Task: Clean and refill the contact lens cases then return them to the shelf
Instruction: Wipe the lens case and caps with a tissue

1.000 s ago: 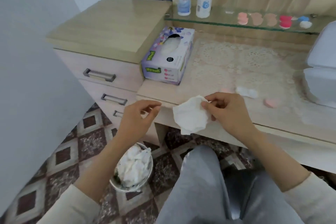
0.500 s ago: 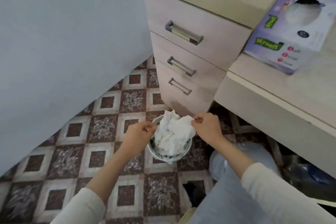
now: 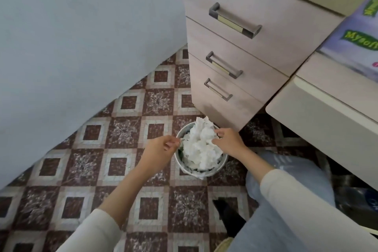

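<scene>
No contact lens cases are in view. On the tiled floor stands a small round waste bin (image 3: 222, 166), heaped with crumpled white tissues. My right hand (image 3: 229, 142) reaches over the bin's right side, its fingertips pinched on the topmost tissue (image 3: 201, 131), which lies against the pile. My left hand (image 3: 161, 149) hovers at the bin's left rim with thumb and fingers curled together; nothing shows between them.
A chest of three drawers (image 3: 245, 53) stands just behind the bin. The desk's front edge (image 3: 319, 116) juts out at right with a purple tissue box (image 3: 360, 32) on it. A pale blue surface (image 3: 77, 43) fills the left. My grey-trousered knee (image 3: 290, 182) is right of the bin.
My view swung down from the desk to the floor. My right hand carried the tissue from the desk edge down onto the bin's pile, and my left hand followed to the rim.
</scene>
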### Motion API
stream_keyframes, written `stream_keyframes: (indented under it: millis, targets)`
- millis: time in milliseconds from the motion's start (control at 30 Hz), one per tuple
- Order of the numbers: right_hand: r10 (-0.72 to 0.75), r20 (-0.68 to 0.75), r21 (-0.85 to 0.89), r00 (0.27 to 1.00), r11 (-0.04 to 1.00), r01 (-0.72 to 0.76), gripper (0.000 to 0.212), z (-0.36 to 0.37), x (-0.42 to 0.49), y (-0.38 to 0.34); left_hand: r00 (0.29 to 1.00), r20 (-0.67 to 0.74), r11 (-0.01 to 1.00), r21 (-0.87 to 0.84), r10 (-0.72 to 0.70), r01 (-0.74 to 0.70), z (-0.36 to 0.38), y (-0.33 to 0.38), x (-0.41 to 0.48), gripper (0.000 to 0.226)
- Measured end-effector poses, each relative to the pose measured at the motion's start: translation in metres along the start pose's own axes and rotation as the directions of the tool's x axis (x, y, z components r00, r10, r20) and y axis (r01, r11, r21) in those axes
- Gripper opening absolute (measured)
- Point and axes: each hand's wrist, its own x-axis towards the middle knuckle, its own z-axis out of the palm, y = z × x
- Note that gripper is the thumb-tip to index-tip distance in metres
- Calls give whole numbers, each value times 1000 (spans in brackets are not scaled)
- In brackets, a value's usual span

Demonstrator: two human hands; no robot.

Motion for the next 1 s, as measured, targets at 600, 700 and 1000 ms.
stream_keyframes:
  millis: [600, 700, 1000]
  targets:
    - [-258, -214, 59, 942, 959, 277, 39, -107, -158, -7, 953, -4, 953, 17, 304, -304, 1, 106, -48, 9]
    - [-277, -299, 87, 913, 945, 315, 36, -134, -199, 4, 920, 15, 919, 24, 393, -393, 8, 140, -59, 8]
    - [-208, -593, 21, 778, 962, 273, 33, -229, -294, 63, 753, 102, 758, -19, 650, -652, 43, 274, -67, 15]
